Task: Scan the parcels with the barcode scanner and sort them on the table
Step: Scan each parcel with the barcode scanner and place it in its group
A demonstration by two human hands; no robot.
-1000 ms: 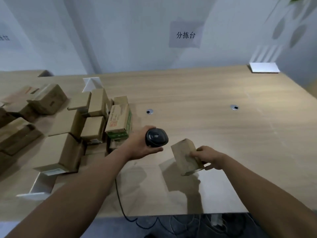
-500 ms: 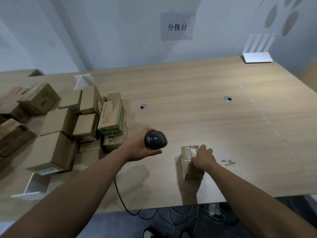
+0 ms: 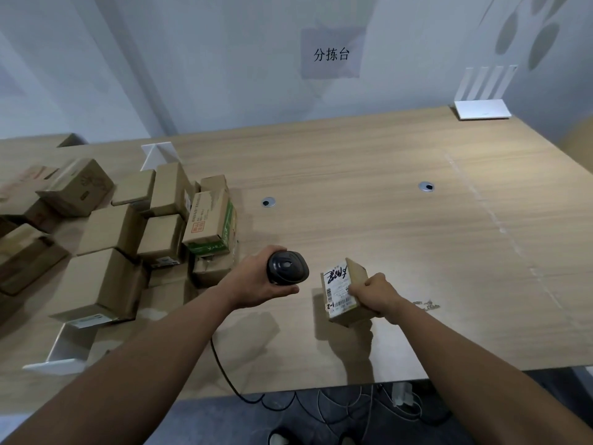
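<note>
My left hand (image 3: 256, 277) grips a black barcode scanner (image 3: 287, 270), its head turned toward the right. My right hand (image 3: 373, 293) holds a small cardboard parcel (image 3: 341, 292) just right of the scanner, tilted above the wooden table (image 3: 369, 220). The parcel's white shipping label with barcode and black handwriting faces up and toward the scanner. A pile of several other cardboard parcels (image 3: 122, 232) lies on the left part of the table.
White bookend dividers stand at the pile's near left (image 3: 69, 346) and far side (image 3: 158, 154). A white router (image 3: 481, 107) sits at the far right corner. Two round cable grommets (image 3: 268, 202) are set in the tabletop. The scanner's cable (image 3: 224, 374) drops over the front edge.
My right hand has turned the small parcel so its white label faces up toward the scanner. The scanner hand has stayed roughly in place.
</note>
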